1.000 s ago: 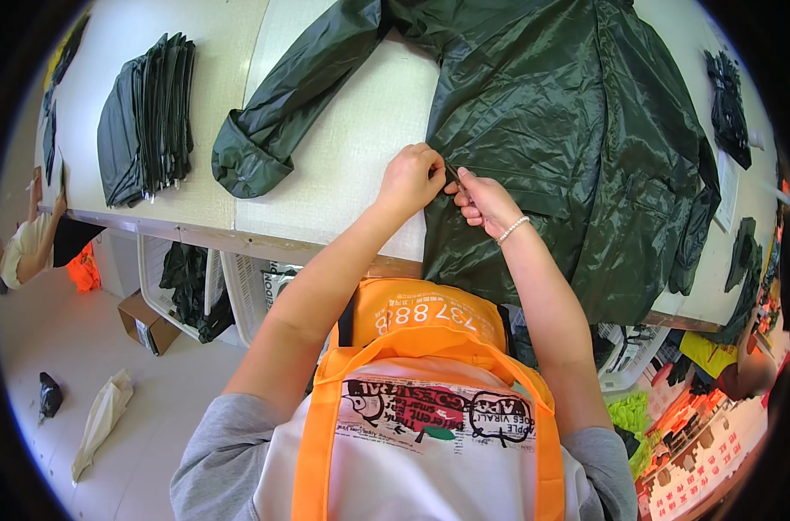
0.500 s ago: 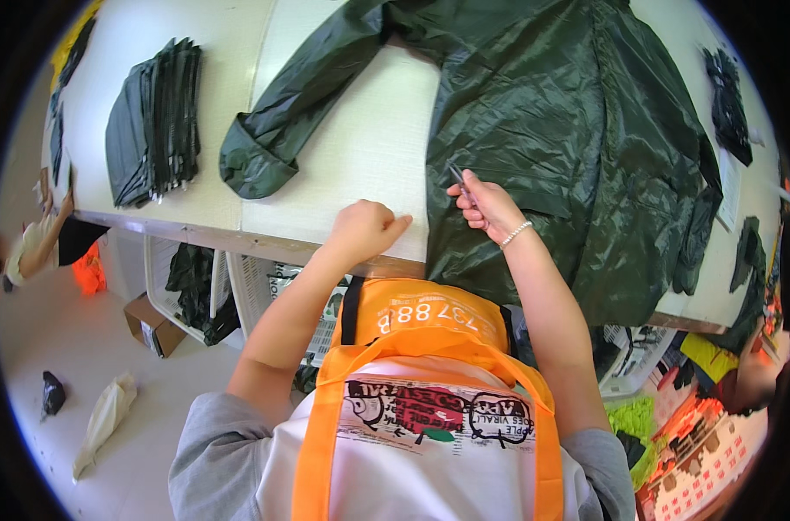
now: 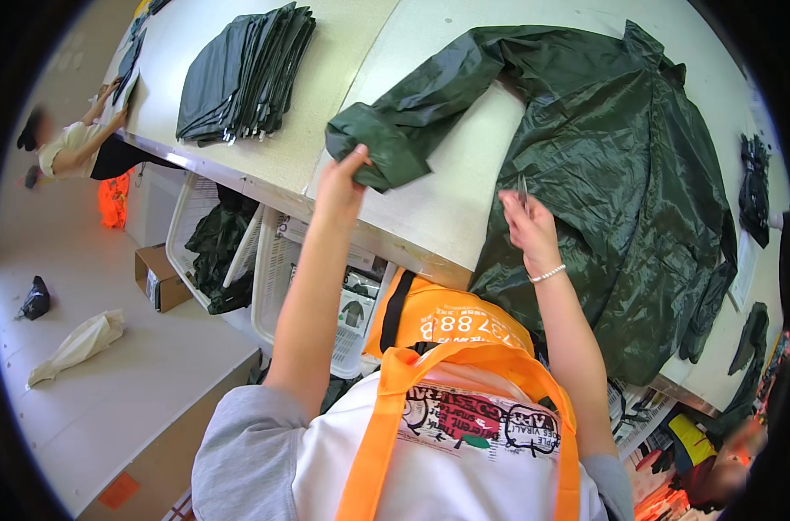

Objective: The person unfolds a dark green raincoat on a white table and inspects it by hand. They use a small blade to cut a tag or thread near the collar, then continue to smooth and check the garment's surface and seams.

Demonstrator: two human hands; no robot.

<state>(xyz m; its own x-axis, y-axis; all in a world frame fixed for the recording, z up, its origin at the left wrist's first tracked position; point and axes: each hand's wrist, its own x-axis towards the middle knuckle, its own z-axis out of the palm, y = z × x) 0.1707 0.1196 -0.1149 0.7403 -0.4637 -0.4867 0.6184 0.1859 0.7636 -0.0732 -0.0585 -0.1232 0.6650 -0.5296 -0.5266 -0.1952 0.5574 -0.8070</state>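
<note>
Grip of right hand [image 3: 532, 229] on metal tool [image 3: 522, 188], mostly hidden

Count: 1 worktable [image 3: 460, 195] under 1 dark green jacket [image 3: 577, 161]; 1 stack of folded dark garments [image 3: 243, 78], layers too tight to count. Wearer: 1 left hand [image 3: 343, 181], 1 right hand [image 3: 532, 227], 1 metal tool [image 3: 522, 187], 1 bracelet [image 3: 548, 273], 1 orange apron [image 3: 469, 314]. Left side: 2 white baskets [image 3: 266, 273], 1 cardboard box [image 3: 149, 276], 1 pale cloth [image 3: 78, 347], 1 black bundle [image 3: 35, 300], 1 co-worker [image 3: 75, 148].
</note>
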